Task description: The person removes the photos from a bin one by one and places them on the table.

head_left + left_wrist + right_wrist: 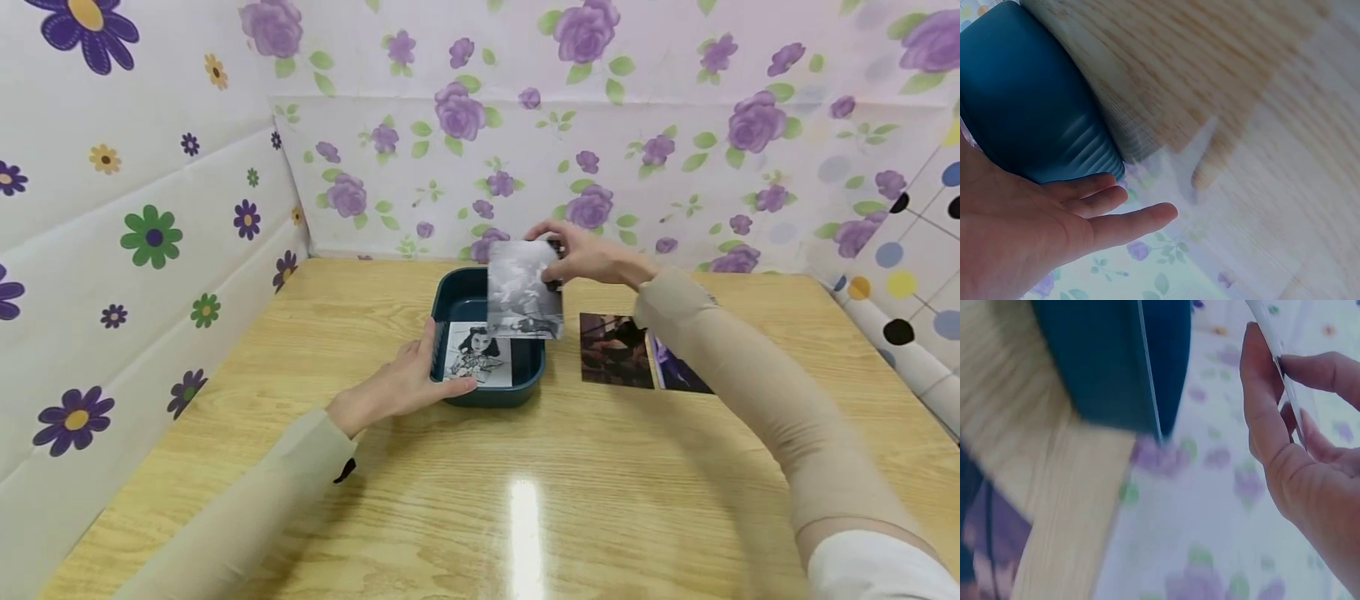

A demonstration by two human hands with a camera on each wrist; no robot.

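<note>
In the head view a dark teal bin stands on the table, with a black-and-white portrait photo lying inside it. My right hand pinches a second black-and-white photo by its upper right edge and holds it over the right part of the bin. The right wrist view shows that photo edge-on between thumb and fingers. My left hand rests against the bin's left side, thumb at its front rim. Its fingers are straight beside the bin's ribbed wall in the left wrist view.
Right of the bin lie a dark reddish photo and a purple photo, partly covered by my right forearm. Floral cloth hangs behind the wooden table, with patterned sheets at left and right.
</note>
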